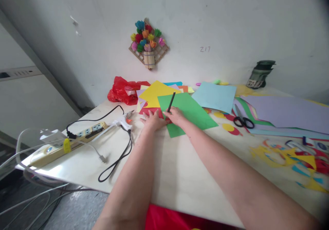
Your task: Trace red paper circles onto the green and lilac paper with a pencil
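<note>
A green paper sheet (192,112) lies at a slant on the table. My right hand (176,116) rests over its left part, closed around a dark pencil (171,101) that points up. Beside it, my left hand (153,120) lies with fingers spread, at the left edge of the green sheet and over a red paper (144,110). Between the two hands a small red piece (168,119) shows, partly covered by the fingers. A yellow sheet (154,92) lies just behind the hands. The pencil's tip is hidden.
To the left are a glue gun (125,121) with a black cord and a power strip (84,134). Scissors (243,122), paper circles (228,127), a lilac sheet (290,112) and yellow scraps (285,158) lie right. A red plastic bag (120,90) sits at the back.
</note>
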`<state>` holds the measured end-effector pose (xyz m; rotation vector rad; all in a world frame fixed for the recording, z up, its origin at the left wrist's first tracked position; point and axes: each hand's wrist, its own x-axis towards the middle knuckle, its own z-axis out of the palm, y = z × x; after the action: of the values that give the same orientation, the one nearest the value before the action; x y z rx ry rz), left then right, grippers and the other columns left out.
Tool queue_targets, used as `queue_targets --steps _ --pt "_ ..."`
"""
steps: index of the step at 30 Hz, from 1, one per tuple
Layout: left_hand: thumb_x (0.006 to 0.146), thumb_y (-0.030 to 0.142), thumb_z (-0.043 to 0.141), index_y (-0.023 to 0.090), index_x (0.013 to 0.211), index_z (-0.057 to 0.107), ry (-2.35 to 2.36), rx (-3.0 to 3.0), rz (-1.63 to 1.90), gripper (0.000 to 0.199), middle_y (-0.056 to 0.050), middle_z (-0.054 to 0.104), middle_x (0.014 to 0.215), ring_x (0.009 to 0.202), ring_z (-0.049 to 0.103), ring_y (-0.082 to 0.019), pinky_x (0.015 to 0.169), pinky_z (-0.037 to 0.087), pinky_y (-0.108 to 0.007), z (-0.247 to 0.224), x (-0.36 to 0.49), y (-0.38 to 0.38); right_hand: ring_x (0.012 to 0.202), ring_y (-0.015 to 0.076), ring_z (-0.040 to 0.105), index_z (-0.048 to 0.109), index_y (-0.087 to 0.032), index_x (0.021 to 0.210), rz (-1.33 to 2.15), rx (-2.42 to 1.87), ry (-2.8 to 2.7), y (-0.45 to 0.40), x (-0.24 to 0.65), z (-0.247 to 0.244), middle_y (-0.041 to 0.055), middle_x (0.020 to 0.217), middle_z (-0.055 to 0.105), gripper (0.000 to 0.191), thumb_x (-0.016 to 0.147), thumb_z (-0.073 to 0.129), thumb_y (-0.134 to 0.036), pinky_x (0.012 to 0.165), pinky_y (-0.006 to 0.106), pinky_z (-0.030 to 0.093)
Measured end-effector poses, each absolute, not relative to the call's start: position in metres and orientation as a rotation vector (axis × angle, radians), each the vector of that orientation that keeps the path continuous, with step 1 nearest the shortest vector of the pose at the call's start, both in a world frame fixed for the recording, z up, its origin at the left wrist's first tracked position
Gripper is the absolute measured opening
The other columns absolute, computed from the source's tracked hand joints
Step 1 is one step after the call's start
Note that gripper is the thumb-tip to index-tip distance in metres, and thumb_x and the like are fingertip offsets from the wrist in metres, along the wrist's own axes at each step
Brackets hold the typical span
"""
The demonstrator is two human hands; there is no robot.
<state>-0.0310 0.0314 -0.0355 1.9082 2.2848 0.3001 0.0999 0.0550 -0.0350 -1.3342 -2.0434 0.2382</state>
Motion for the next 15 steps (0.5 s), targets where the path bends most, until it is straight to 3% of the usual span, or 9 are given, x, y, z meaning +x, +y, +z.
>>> queue_targets --steps 15 --pt "0.056 0.063 0.054 0.031 0.13 0.021 2.262 1.889 0.317 0.087 -0.009 0.009 0.142 0.124 -0.006 -0.04 0.09 0.0 -0.064 -0.024 -0.026 0.021 0.082 0.0138 0.055 0.063 -0.017 0.081 0.28 -1.316 -1.993 0.06 0.101 -0.039 0.0063 0.088 0.062 0.03 0.075 0.049 -0.042 0.074 0.024 0.041"
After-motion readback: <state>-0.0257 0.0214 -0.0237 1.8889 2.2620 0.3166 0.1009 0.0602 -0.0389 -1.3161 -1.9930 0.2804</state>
